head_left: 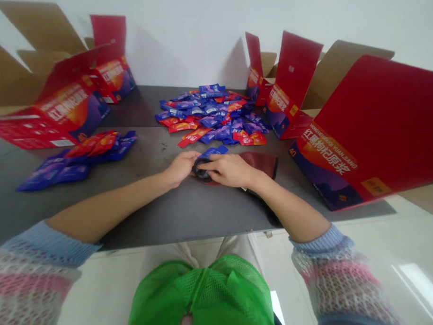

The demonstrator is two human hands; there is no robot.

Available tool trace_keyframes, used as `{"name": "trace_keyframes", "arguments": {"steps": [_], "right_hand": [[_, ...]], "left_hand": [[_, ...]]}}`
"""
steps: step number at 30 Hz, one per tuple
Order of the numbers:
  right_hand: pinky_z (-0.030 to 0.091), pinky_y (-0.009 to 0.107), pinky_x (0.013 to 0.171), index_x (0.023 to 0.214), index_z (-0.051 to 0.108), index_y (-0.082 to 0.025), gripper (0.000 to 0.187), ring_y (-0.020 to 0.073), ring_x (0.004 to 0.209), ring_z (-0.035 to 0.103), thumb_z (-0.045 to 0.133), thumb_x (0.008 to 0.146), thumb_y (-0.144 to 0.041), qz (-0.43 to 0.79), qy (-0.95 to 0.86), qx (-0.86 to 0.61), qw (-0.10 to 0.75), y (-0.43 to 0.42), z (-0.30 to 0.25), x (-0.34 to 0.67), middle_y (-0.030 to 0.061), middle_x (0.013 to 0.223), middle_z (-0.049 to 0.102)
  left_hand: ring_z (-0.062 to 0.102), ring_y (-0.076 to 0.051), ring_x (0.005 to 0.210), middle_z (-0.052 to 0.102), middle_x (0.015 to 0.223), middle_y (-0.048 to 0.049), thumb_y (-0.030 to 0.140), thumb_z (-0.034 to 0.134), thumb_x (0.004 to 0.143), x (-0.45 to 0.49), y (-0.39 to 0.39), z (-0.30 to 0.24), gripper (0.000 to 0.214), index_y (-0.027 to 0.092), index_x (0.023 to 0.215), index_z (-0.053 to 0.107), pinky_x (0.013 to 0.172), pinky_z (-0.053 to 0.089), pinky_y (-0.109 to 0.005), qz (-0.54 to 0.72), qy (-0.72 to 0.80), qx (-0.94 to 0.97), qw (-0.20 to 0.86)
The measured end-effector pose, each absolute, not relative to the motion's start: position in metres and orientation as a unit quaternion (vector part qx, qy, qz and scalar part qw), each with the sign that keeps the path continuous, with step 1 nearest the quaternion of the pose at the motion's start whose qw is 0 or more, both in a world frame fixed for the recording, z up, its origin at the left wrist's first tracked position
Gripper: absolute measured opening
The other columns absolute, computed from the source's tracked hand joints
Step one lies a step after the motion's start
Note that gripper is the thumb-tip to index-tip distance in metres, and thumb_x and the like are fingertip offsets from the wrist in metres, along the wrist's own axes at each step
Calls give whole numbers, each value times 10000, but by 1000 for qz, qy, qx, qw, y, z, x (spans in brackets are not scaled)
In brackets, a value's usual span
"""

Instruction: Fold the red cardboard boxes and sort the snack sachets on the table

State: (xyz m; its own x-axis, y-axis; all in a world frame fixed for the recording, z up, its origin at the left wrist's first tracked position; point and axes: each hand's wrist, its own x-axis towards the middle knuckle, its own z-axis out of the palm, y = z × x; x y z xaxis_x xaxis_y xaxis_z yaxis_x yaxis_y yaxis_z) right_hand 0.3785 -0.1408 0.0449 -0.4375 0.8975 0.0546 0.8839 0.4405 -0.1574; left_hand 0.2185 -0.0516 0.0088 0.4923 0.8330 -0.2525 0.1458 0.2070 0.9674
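Note:
My left hand (182,168) is closed on the left side of a dark, ring-shaped thing (201,170) at the middle of the table. From the right, my right hand (228,169) grips the same thing, its fingers bent over the rim and partly inside. Its exact kind I cannot make out. Just beyond my fingers lies a blue sachet (217,150). A brownish-red piece with a dark edge (261,164), like a cloth or pouch, lies flat beneath my right wrist; whether it joins the ring is hidden.
Behind my hands is a heap of blue and red sachets (218,113). A smaller pile of sachets (78,160) lies at left. Open red cartons stand at left (67,110) and right (337,157). The grey table's front edge (199,238) runs close to my lap.

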Motion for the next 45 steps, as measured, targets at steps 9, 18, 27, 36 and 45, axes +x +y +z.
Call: {"name": "trace_keyframes", "arguments": {"steps": [9, 18, 27, 36, 45], "right_hand": [[427, 225, 798, 1296, 663, -337, 429, 145, 903, 650, 548, 912, -185, 185, -832, -521, 48, -127, 47, 416, 10, 1095, 743], [468, 280, 881, 1282, 670, -382, 407, 197, 1055, 662, 529, 914, -279, 105, -733, -670, 45, -116, 38, 443, -55, 1238, 714], [363, 260, 681, 1291, 670, -343, 380, 185, 917, 610, 550, 949, -459, 13, -792, -605, 85, -113, 29, 437, 47, 1061, 680], [381, 244, 744, 1265, 678, -368, 354, 187, 1035, 619, 540, 958, -478, 90, -867, -476, 120, -129, 30, 396, 22, 1245, 655], [343, 218, 676, 1217, 719, -319, 319, 124, 826, 598, 636, 911, -348, 182, -881, -422, 108, -122, 35, 405, 16, 1042, 707]], "left_hand": [[607, -145, 563, 629, 671, -6, 126, 573, 830, 218, -49, 7, 69, 163, 850, 629, 545, 551, -274, 252, 411, 593, 645], [616, -154, 603, 638, 670, -24, 86, 540, 804, 220, -49, 5, 98, 154, 792, 611, 601, 566, -295, 251, 431, 590, 635], [618, -175, 618, 645, 677, -46, 73, 488, 813, 220, -55, 7, 166, 128, 814, 645, 624, 573, -335, 265, 436, 578, 637], [573, -140, 623, 659, 701, -19, 86, 522, 768, 218, -48, -1, 161, 148, 783, 670, 670, 496, -264, 282, 407, 609, 619], [532, -127, 560, 613, 651, 2, 105, 501, 782, 217, -48, 0, 148, 150, 819, 638, 527, 414, -213, 263, 416, 638, 593]]}}
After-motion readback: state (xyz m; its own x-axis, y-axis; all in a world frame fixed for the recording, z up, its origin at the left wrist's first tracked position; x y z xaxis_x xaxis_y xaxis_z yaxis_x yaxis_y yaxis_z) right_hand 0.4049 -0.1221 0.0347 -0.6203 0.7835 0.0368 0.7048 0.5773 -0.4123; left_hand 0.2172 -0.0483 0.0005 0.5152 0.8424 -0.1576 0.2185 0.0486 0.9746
